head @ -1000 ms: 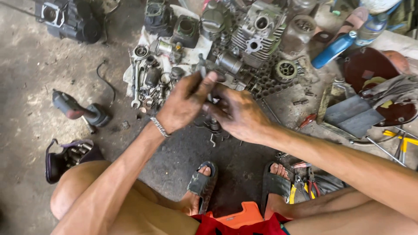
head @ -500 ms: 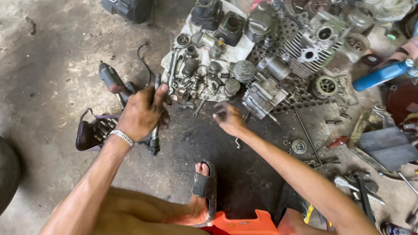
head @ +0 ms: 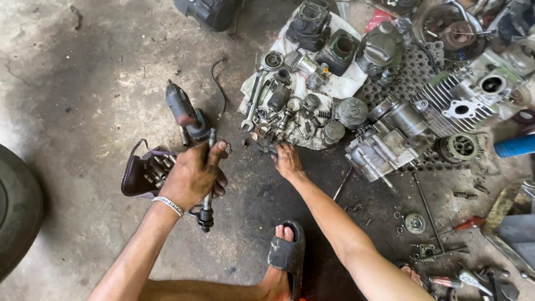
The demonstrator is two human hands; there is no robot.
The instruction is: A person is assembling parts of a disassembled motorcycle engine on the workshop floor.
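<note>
My left hand [head: 192, 175] is closed around a long metal socket driver [head: 208, 187], held upright over the oily concrete floor, with its socket end pointing down. It hovers beside a small dark pouch of sockets [head: 142, 173] and a cordless power tool [head: 186, 118] lying on the floor. My right hand [head: 287, 161] rests low at the near edge of a white cloth [head: 340, 86], fingers down among small dark parts; what it grips, if anything, is hidden. The cloth carries wrenches, springs and round engine pieces.
An engine crankcase [head: 384, 145] and a finned cylinder head [head: 462, 100] lie at the right on a perforated mat. A tyre [head: 16, 212] fills the left edge. A blue tube [head: 515, 146] sits far right. Loose rods, washers and screwdrivers litter the floor lower right. My sandalled foot [head: 285, 253] is below.
My hands, joined together over a small part a second ago, have separated. The left went left and picked up the socket driver. The right dropped to the cloth's edge. The view panned left.
</note>
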